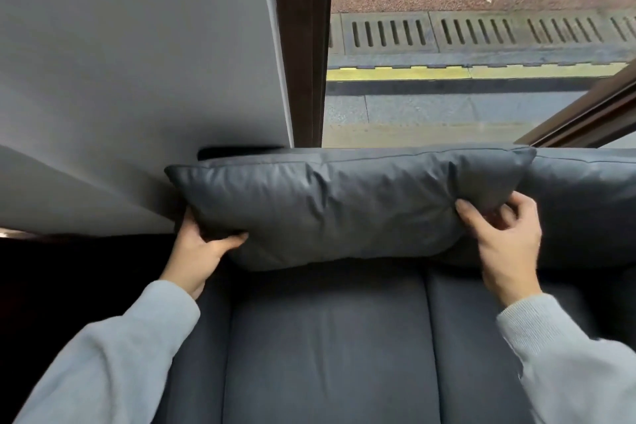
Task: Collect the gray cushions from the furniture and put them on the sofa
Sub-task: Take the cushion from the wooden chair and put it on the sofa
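A gray cushion [330,206] stands on its long edge against the back of the dark gray sofa [327,348], above the left seat pad. My left hand [201,251] grips its lower left corner, thumb on the front. My right hand [506,237] pinches the lower right edge with thumb and fingers. A second gray cushion [585,210] leans on the sofa back to the right, partly behind the first one.
A pale gray wall [137,79] rises behind the sofa on the left. A dark window frame [303,45] stands at the wall's edge, with pavement and a drain grate [481,33] outside. Left of the sofa lies a dark shadowed area [69,279].
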A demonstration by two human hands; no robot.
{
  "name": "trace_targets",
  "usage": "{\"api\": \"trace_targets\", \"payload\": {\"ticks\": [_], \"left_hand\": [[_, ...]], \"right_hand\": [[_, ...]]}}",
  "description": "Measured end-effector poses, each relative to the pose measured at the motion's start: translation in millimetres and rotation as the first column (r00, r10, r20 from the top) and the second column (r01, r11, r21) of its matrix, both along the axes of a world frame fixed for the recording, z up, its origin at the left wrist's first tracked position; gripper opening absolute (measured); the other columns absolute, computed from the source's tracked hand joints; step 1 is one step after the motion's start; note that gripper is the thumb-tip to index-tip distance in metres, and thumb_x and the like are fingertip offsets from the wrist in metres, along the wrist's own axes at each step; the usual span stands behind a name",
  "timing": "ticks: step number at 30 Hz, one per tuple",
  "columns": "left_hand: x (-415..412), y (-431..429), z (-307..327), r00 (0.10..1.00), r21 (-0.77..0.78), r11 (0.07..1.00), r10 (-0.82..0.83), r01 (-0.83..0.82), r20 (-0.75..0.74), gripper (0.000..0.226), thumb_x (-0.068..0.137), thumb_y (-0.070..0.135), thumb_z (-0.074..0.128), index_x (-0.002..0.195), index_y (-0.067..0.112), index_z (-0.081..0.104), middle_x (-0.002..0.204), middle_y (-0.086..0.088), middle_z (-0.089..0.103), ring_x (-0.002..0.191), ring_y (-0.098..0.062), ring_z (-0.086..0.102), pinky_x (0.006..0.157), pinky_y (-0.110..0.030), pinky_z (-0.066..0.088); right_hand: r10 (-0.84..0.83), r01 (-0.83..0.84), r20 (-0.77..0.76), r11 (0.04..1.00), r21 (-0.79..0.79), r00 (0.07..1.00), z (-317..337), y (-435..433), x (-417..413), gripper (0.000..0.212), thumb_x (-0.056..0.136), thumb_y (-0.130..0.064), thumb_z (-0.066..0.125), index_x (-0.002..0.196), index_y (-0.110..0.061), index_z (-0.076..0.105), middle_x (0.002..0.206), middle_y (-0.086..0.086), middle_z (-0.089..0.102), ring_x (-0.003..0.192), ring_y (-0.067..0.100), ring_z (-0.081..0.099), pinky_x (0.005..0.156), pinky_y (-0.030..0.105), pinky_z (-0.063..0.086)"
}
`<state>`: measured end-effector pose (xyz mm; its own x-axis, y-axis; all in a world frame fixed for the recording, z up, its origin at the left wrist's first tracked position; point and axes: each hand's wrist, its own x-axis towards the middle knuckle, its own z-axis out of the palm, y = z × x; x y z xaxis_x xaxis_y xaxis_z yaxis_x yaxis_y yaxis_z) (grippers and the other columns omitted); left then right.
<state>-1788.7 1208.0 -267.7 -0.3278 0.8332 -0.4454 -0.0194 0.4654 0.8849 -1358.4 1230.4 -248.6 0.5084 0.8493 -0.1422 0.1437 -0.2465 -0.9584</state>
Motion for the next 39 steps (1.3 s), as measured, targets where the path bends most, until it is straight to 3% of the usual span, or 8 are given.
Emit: {"api": "trace_targets", "payload": {"ticks": [6, 11, 16, 19, 22, 30, 35, 39], "left_hand": [[-5.1, 7.5, -35.5, 0.989, -0.1, 0.994, -0.051, 0.037, -0.141, 0.095, 0.068, 0.004, 0.092, 0.147, 0.029, 0.044, 0.136, 0.004, 0.06, 0.132, -0.018, 0.054, 0.108, -0.035, 0.043], [4.1, 17.5, -30.6, 0.994, -0.107, 0.994, 0.015, -0.026, -0.105, 0.11, 0.057, 0.015, 0.083, 0.152, 0.038, 0.032, 0.15, 0.004, 0.051, 0.136, -0.02, 0.05, 0.115, -0.049, 0.039], [33.0, 1.0, -9.9, 0.837, 0.107, 0.994, 0.034, 0.03, -0.546, 0.112, 0.077, 0.009, 0.083, 0.163, 0.021, 0.012, 0.168, -0.013, 0.012, 0.154, -0.021, 0.016, 0.116, -0.009, 0.009], [51.5, -9.8, -3.3, 0.748, 0.244, 0.963, 0.077, 0.115, -0.659, 0.094, 0.081, -0.001, 0.076, 0.16, 0.018, 0.029, 0.166, -0.018, 0.014, 0.154, -0.03, 0.02, 0.123, -0.025, 0.016], [57.8, -7.9, 4.3, 0.768, 0.143, 0.975, -0.039, 0.169, -0.639, 0.081, 0.083, 0.0, 0.072, 0.154, 0.027, 0.044, 0.167, -0.011, 0.019, 0.153, -0.028, 0.025, 0.117, -0.025, 0.019], [51.3, -1.2, 49.7, 0.511, -0.416, 0.858, -0.514, 0.302, -0.689, 0.099, 0.09, 0.037, 0.073, 0.164, 0.039, 0.006, 0.172, -0.007, -0.016, 0.157, -0.035, -0.006, 0.122, -0.056, 0.021], [79.3, -54.3, 105.6, 0.299, -0.453, 0.848, -0.523, 0.276, -0.798, 0.094, 0.09, 0.069, 0.054, 0.162, 0.042, -0.001, 0.169, -0.003, -0.028, 0.156, -0.033, -0.019, 0.121, -0.063, 0.011], [108.7, -126.8, 176.4, 0.315, -0.421, 0.877, -0.477, 0.233, -0.82, 0.093, 0.085, 0.083, 0.042, 0.16, 0.048, -0.001, 0.17, -0.001, -0.025, 0.156, -0.033, -0.021, 0.121, -0.065, 0.001]], "right_hand": [[0.165, -0.159, -0.01, 0.933, -0.324, 0.986, -49.5, -6.2, -3.3, 0.111, 0.042, -0.083, 0.088, 0.131, -0.029, 0.049, 0.129, -0.005, 0.071, 0.127, 0.015, 0.063, 0.113, 0.049, 0.047], [0.163, -0.077, 0.212, 0.928, -0.365, 0.964, -37.6, 4.7, -1.7, 0.076, 0.063, -0.069, 0.086, 0.124, -0.035, 0.057, 0.121, -0.01, 0.072, 0.117, 0.008, 0.066, 0.102, 0.033, 0.05], [0.232, -0.083, 0.35, 0.917, -0.391, 0.908, -21.9, 6.6, -14.4, 0.079, 0.086, -0.044, 0.083, 0.149, -0.014, 0.047, 0.143, 0.012, 0.059, 0.134, 0.032, 0.054, 0.102, 0.031, 0.038], [0.246, -0.177, 0.614, 0.969, -0.173, 0.75, -10.4, 0.0, -36.0, 0.092, 0.087, -0.016, 0.08, 0.163, -0.015, 0.028, 0.164, 0.025, 0.024, 0.15, 0.039, 0.027, 0.121, 0.038, 0.023], [0.407, -0.343, 0.706, 0.908, -0.242, 0.58, -0.8, -0.4, -40.9, 0.08, 0.093, -0.01, 0.072, 0.162, -0.028, 0.037, 0.17, 0.027, 0.007, 0.154, 0.049, 0.012, 0.125, 0.045, 0.012], [0.745, -0.365, 0.556, 0.666, -0.651, 0.368, 31.0, -3.2, -22.9, 0.097, 0.099, -0.046, 0.064, 0.166, -0.04, -0.006, 0.172, 0.018, -0.023, 0.158, 0.045, -0.011, 0.124, 0.055, 0.021], [0.811, -0.388, 0.549, 0.581, -0.716, 0.201, 80.6, -41.6, -26.3, 0.092, 0.099, -0.07, 0.044, 0.165, -0.04, -0.014, 0.171, 0.019, -0.024, 0.158, 0.044, -0.015, 0.126, 0.06, 0.008], [0.834, -0.468, 0.543, 0.518, -0.716, 0.093, 145.1, -85.4, -38.2, 0.093, 0.092, -0.086, 0.029, 0.164, -0.045, -0.012, 0.171, 0.017, -0.026, 0.157, 0.042, -0.021, 0.124, 0.061, -0.005]]}}
